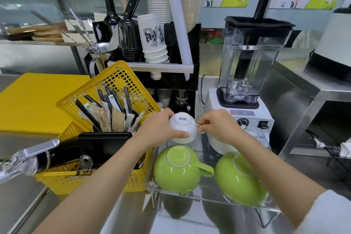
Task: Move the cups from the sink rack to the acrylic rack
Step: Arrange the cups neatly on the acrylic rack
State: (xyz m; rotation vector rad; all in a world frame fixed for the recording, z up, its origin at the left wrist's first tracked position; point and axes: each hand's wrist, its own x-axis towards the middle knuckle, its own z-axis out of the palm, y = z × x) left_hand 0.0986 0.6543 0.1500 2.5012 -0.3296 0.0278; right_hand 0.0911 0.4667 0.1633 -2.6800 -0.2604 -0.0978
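Two hands meet over the back of the clear rack (pixel 212 198), and we reach both forearms forward from the bottom of the view to get them there. Our left hand (pixel 161 129) comes in from the left with the wrist nearly straight and wraps around a white cup (pixel 183 126), which is turned upside down with its printed base facing up. The thumb lies along the near side of the cup and the other fingers curl over the far side, so the hand is closed on it. Our right hand (pixel 218 127) comes in from the right with the wrist bent a little, its fingertips pinched together at the cup's right side, where the handle seems to be; we cannot tell just what they grip. A white sleeve covers the right upper arm at the lower corner.

The white cup sits just above the rack's floor at the back, and we cannot tell whether it touches. Nearer to us, two green cups rest upside down in the rack: the left one (pixel 178 169) with its handle pointing right, the right one (pixel 239 178) partly hidden under our right forearm. A yellow basket (pixel 91 180) of utensils stands just beside the rack on the left, and a blender (pixel 247 66) stands behind it.
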